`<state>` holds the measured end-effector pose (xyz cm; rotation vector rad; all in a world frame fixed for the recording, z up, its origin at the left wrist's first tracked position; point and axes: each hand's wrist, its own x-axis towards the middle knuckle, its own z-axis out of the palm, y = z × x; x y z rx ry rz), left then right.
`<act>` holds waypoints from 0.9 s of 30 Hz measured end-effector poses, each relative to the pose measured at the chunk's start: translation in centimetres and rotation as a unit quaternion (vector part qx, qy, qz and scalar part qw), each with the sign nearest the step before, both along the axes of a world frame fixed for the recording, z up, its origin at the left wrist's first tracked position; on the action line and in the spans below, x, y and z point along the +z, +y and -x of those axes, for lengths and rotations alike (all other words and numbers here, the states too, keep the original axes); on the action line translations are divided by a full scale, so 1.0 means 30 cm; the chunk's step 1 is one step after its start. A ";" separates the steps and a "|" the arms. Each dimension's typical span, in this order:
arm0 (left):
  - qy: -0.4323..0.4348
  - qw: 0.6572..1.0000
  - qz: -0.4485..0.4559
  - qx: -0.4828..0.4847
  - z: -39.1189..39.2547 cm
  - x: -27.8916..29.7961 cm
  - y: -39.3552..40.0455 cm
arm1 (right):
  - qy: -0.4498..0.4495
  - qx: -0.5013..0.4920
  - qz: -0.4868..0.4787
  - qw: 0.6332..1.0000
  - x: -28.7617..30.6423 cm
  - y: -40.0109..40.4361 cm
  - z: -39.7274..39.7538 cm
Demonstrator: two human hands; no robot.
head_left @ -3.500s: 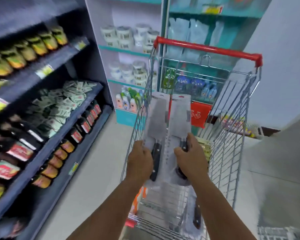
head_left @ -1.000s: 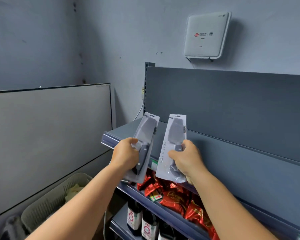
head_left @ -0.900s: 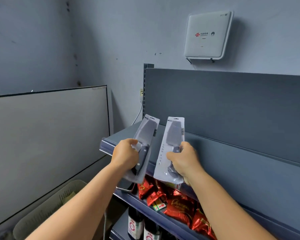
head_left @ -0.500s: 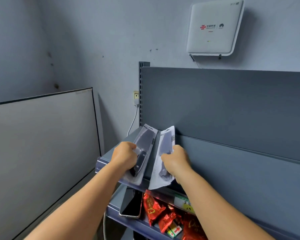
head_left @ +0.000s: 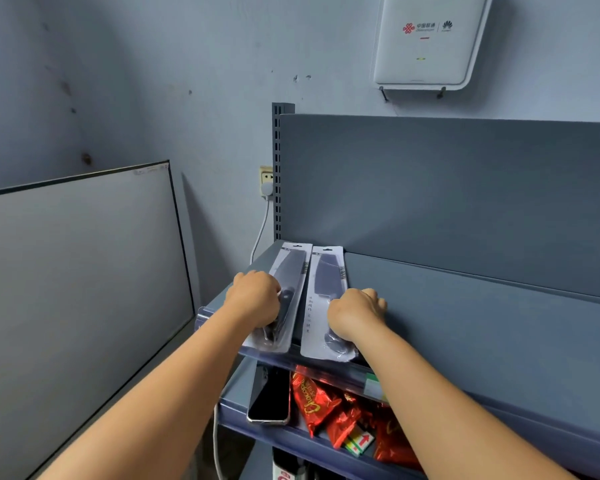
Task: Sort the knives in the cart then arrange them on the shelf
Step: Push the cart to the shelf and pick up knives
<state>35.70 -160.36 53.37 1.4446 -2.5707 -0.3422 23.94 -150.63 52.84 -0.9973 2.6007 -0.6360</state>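
**Two packaged cleavers down flat at the left end of the top shelf**

So both knives sit on the top grey-blue metal shelf (head_left: 465,317), side by side, tips pointing at the back panel. The left grey cleaver in its clear plastic blister pack (head_left: 288,282) lies right at the shelf's left end, its card top just short of the slotted grey upright post (head_left: 277,168). The right grey cleaver in its matching clear blister pack (head_left: 323,289) is just beside it, a thin strip of shelf showing between them. Both packs' handle ends stick out a bit past the front lip of the shelf.

Left hand (head_left: 255,299) is curled over the left pack's black handle, fingers wrapped down onto it. Right hand (head_left: 355,315) is bunched on the handle part of the right pack, fingers curled down round its right edge, knuckles up.

Room-wise: to the right of the right pack the shelf runs on bare for a long way. To the left there's basically nothing, just the shelf's end, then a white cable (head_left: 260,230) hanging from a wall socket and a big pale board with a dark frame (head_left: 77,289) leaning against the wall.

Underneath, the lower shelf has a black smartphone with a silver rim (head_left: 269,396) leaning at its left end and shiny red foil snack bags (head_left: 319,407) just beside it.
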 end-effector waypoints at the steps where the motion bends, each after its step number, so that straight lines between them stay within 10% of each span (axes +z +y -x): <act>1: -0.008 1.000 0.021 -0.009 0.002 0.002 0.010 | 0.014 0.012 0.003 1.000 0.000 0.011 0.003; 11: 0.049 0.978 0.093 -0.183 0.046 0.013 0.302 | 0.148 0.094 0.024 0.984 0.002 0.314 0.018; 27: 0.051 0.893 0.063 -0.444 0.232 -0.307 1.027 | 0.041 -0.128 0.035 0.990 -0.328 1.211 0.068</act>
